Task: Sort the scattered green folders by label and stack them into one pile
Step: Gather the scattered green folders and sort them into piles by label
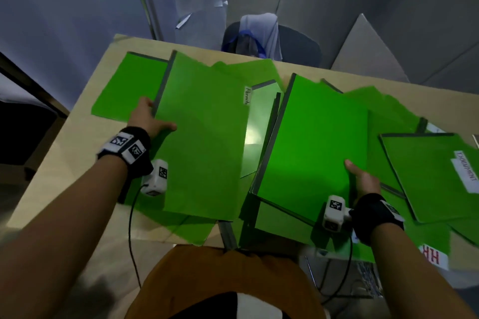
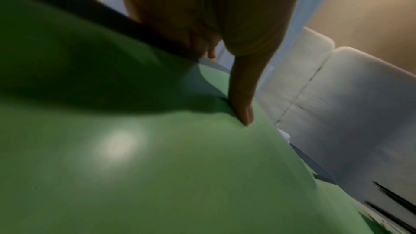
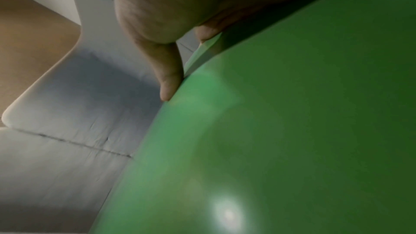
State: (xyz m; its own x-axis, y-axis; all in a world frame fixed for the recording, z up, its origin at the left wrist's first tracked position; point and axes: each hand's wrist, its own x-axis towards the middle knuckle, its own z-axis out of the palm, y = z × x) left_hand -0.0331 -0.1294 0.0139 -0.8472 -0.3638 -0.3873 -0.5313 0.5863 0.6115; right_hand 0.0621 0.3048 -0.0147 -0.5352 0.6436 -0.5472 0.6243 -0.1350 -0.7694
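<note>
Several green folders lie scattered over a light wooden table [image 1: 77,153]. My left hand [image 1: 150,122] grips the left edge of a raised folder [image 1: 204,137] that carries a small white label; the thumb lies on top, the fingers are hidden below. In the left wrist view the thumb [image 2: 243,99] presses on that green cover [image 2: 157,166]. My right hand [image 1: 363,179] holds the right edge of a second tilted folder [image 1: 316,142], thumb on top. The right wrist view shows the thumb [image 3: 168,77] on its cover [image 3: 292,131]. Another folder [image 1: 430,171] with a white label lies at right.
A chair [image 1: 272,41] with a light cloth draped over it stands behind the table's far edge. A folder [image 1: 129,90] lies flat at the far left. A white label with red letters [image 1: 432,256] shows at the near right edge. Cables [image 1: 132,228] hang from the wrist cameras.
</note>
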